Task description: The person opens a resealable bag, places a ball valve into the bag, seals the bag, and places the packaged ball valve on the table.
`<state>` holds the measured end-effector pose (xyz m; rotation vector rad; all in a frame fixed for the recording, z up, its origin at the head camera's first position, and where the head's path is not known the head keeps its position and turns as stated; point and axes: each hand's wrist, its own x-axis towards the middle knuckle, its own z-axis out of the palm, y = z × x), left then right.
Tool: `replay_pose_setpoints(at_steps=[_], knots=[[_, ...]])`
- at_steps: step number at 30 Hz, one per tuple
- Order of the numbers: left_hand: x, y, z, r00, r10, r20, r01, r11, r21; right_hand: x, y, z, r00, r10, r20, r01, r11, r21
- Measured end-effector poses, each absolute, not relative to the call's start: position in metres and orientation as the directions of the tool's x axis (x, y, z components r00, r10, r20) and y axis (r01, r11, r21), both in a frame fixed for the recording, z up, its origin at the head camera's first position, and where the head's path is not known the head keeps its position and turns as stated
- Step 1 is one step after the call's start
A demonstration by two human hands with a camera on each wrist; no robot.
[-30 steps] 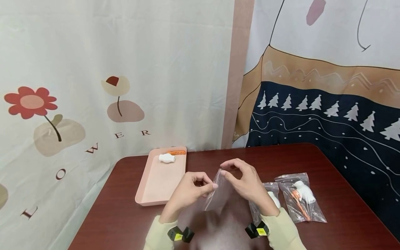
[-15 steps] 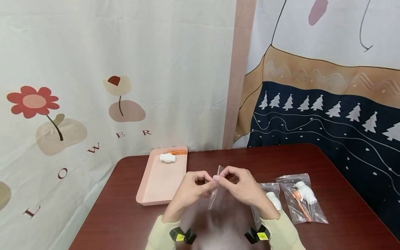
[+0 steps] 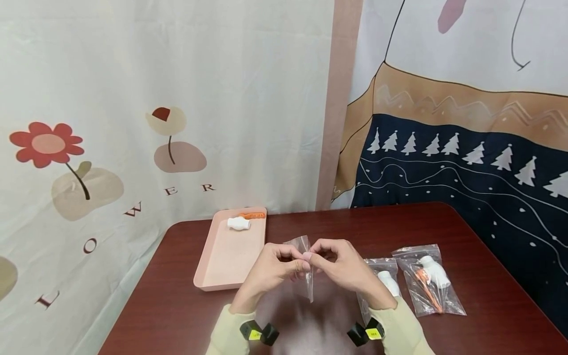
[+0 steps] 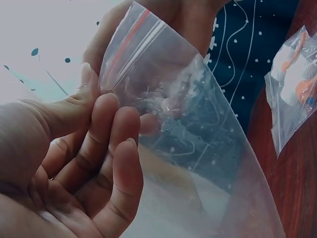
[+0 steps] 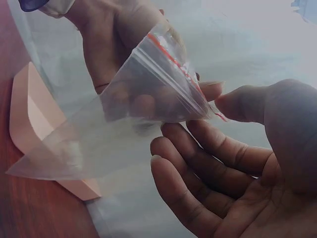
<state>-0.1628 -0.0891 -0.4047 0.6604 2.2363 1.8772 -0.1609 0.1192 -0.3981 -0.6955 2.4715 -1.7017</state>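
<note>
Swung from its rightward lean, the clear bag [image 3: 309, 287] now hangs above the table [image 3: 168, 291], long axis near upright, red-striped end up, a corner down, pinched by the left hand [image 3: 274, 265] and right hand [image 3: 341, 262].

In my head view I see the tray [image 3: 227, 259] on the left of the table [image 3: 164, 301], inside its far end one item [image 3: 238, 224], with a second item [image 3: 254, 215] just behind, to the right. The bag [image 3: 309, 286] is between the left hand [image 3: 275, 266] and the right hand [image 3: 343, 265]. Farther right, the inner packet [image 3: 388, 281] lies just beside the outer packet [image 3: 430, 286].
</note>
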Motion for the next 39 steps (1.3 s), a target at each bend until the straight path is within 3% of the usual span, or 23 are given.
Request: replay_pose_setpoints(at_steps=[18, 25, 39], knots=[[-0.1626, -0.0890, -0.4038, -0.911, 0.394, 0.120, 0.187, 0.136, 0.973, -0.1618, 0.1223, -0.3994, -0.830, -0.492, 0.262, -0.420, 0.241, -0.875], [-0.1630, -0.0883, -0.4041, -0.924, 0.360, 0.126, 0.212, 0.210, 0.954, -0.1609, 0.1189, -0.4017, -0.847, -0.465, 0.258, -0.419, 0.285, -0.862], [-0.1625, -0.0899, -0.4016, -0.897, 0.432, 0.091, 0.220, 0.259, 0.940, -0.1630, 0.1185, -0.4015, -0.879, -0.376, 0.294, -0.436, 0.382, -0.815]])
